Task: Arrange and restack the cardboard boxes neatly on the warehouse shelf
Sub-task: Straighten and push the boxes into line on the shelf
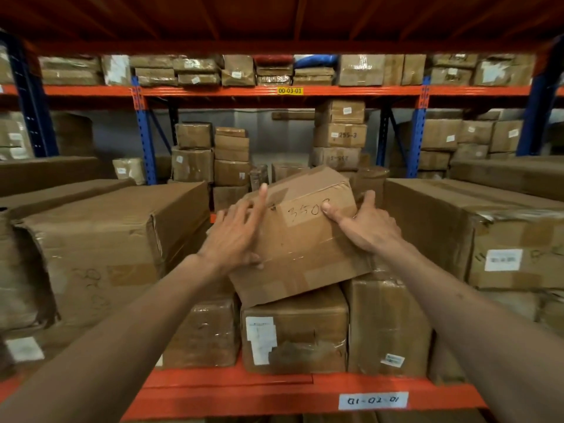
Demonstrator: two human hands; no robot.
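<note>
Two hands are on the one box that matters: the tilted carton (300, 236) marked in pen with what reads as "3500", which sits skewed across the tops of the lower boxes (294, 329) at the front of the shelf. It rests cocked, its near corner overhanging the row beneath and its far end raised — so it is not yet square with anything under it, and that is probably why you have it braced from both sides. Your left hand (236, 236) lies spread flat against the left face, fingers long and loose, the forefinger reaching up toward the top edge; it presses rather than grips. Your right hand (367, 225) is also open, thumb laid across the written label and the fingers wrapped round the right edge, where they pass out of sight. Neither hand pinches anything; together they sandwich the carton. On either side stand the large cartons (100, 242) that wall in this gap, the right one close beside your wrist. Below runs the orange shelf beam (232, 392) with its handwritten tag (373, 400). I judge the next move calls for turning the carton level.
</note>
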